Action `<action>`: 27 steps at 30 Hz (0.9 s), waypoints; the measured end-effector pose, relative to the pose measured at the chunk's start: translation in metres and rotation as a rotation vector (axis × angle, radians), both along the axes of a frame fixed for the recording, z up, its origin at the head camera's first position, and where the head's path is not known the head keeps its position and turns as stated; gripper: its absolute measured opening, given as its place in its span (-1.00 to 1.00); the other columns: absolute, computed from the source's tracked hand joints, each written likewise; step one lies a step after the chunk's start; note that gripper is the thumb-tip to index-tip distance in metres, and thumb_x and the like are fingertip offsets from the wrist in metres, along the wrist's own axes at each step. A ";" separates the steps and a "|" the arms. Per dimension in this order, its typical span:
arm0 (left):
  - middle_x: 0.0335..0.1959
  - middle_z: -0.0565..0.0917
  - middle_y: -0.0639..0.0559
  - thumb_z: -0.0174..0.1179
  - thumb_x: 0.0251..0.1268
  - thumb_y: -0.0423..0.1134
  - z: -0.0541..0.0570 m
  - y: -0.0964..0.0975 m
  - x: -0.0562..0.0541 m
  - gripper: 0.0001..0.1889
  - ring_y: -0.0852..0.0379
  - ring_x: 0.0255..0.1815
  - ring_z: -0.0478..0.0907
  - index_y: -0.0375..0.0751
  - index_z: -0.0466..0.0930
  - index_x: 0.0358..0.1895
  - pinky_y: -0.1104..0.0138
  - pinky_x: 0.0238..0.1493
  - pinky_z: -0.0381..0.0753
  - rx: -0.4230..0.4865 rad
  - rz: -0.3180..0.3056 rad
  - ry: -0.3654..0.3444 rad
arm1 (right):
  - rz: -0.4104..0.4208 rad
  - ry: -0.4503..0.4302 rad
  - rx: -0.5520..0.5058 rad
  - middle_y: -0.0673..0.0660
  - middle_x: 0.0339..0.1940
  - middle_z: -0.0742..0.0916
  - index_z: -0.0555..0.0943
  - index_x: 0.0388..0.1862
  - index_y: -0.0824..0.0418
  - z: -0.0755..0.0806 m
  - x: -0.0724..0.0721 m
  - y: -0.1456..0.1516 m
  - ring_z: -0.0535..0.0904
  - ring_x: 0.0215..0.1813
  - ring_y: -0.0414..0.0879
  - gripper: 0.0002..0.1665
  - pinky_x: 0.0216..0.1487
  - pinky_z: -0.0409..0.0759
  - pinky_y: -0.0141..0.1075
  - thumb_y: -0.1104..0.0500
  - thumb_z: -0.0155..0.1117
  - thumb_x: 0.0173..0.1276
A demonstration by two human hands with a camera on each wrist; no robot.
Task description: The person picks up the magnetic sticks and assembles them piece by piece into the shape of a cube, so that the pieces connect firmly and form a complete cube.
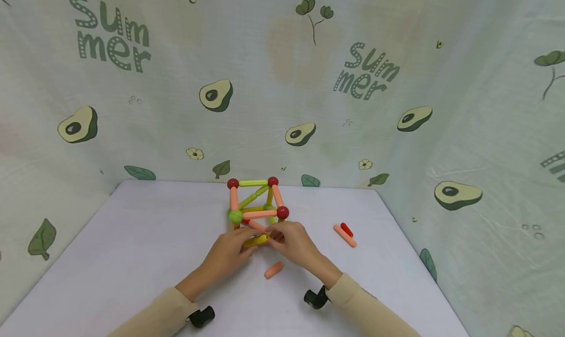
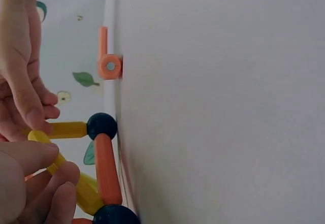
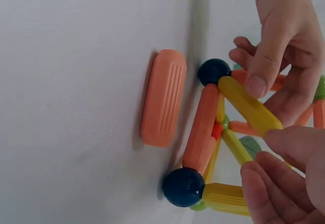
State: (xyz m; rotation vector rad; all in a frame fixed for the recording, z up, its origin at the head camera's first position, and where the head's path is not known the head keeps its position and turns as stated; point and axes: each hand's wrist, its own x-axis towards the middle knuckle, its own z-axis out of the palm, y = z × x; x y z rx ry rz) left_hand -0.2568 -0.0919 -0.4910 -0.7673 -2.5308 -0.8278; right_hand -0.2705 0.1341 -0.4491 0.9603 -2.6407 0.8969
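In the head view, my left hand (image 1: pixel 230 251) and right hand (image 1: pixel 292 240) meet in front of a frame of rods and balls. My left hand pinches a yellow rod (image 3: pixel 249 104), whose far end meets a dark blue ball (image 3: pixel 214 72). My right hand (image 3: pixel 292 176) has its fingertips around a second yellow rod (image 3: pixel 223 197), which runs from another dark blue ball (image 3: pixel 184 187). A coral rod (image 3: pixel 200 127) joins the two balls. The yellow rods converge at my fingertips, which partly cover their ends. My hands hide both blue balls in the head view.
The upright frame has red balls (image 1: pixel 282 212), a green ball (image 1: pixel 236 217), and coral and yellow-green rods. A short coral rod (image 1: pixel 273 270) lies nearer the front. Rightward lie a longer coral rod (image 1: pixel 345 235) and a short red rod (image 1: pixel 346 229). Printed cloth (image 1: pixel 265 145) hangs behind.
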 end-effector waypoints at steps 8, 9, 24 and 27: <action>-0.01 0.79 0.29 0.56 0.26 -0.26 0.002 0.005 -0.002 -0.60 0.28 -0.26 0.52 0.08 0.77 0.15 0.39 -0.21 0.62 0.026 -0.007 -0.016 | 0.013 -0.158 0.174 0.07 -0.05 0.80 0.74 0.01 0.20 0.000 0.016 0.018 0.72 -0.03 -0.04 -0.77 0.01 0.74 -0.25 0.27 0.51 0.41; -0.01 0.80 0.28 0.56 0.26 -0.26 0.002 0.005 -0.002 -0.60 0.27 -0.27 0.52 0.08 0.78 0.15 0.40 -0.22 0.61 0.026 -0.007 -0.014 | 0.036 -0.172 0.216 0.06 -0.01 0.80 0.75 0.02 0.17 -0.002 0.018 0.020 0.72 0.03 -0.03 -0.76 0.07 0.73 -0.22 0.25 0.51 0.41; -0.03 0.80 0.28 0.56 0.25 -0.29 0.002 0.005 -0.003 -0.62 0.28 -0.25 0.55 0.06 0.78 0.12 0.37 -0.21 0.61 0.022 -0.011 0.000 | 0.134 -0.094 0.277 -0.08 -0.25 0.72 0.82 -0.09 0.09 -0.016 0.023 0.037 0.55 -0.26 -0.29 -0.87 -0.20 0.58 -0.49 0.18 0.54 0.41; -0.01 0.80 0.28 0.55 0.27 -0.28 0.003 0.005 -0.004 -0.62 0.26 -0.21 0.57 0.07 0.78 0.14 0.34 -0.17 0.64 0.018 -0.008 -0.026 | 0.098 -0.031 0.217 -0.03 -0.24 0.71 0.81 -0.07 0.13 -0.005 0.019 0.043 0.56 -0.28 -0.24 -0.82 -0.22 0.60 -0.48 0.23 0.57 0.37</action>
